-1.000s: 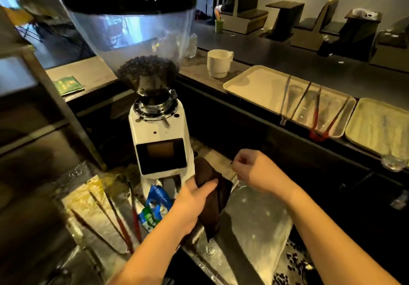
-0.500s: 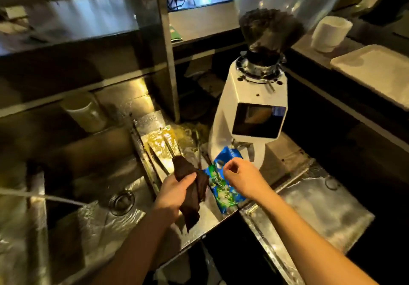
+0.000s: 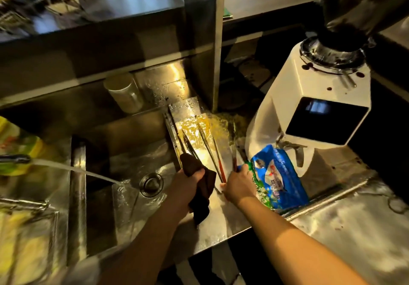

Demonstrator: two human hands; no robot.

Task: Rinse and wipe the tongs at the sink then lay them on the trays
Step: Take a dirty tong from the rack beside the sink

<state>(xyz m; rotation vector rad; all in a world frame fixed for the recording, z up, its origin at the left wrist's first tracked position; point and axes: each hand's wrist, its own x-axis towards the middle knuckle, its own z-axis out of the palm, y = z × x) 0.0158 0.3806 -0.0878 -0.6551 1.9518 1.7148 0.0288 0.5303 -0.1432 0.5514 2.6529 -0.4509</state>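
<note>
Right hand (image 3: 238, 185) now on slim metal tongs (image 3: 234, 152).

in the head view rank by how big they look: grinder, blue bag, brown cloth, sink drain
1. grinder
2. blue bag
3. brown cloth, partly hidden by the left hand
4. sink drain

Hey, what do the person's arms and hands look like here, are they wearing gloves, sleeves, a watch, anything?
Both are bare. The left hand and right hand have no gloves, and no rings or watch show. Both forearms are uncovered to the bottom edge of the frame, with no sleeve, wristband or marking visible.
</note>
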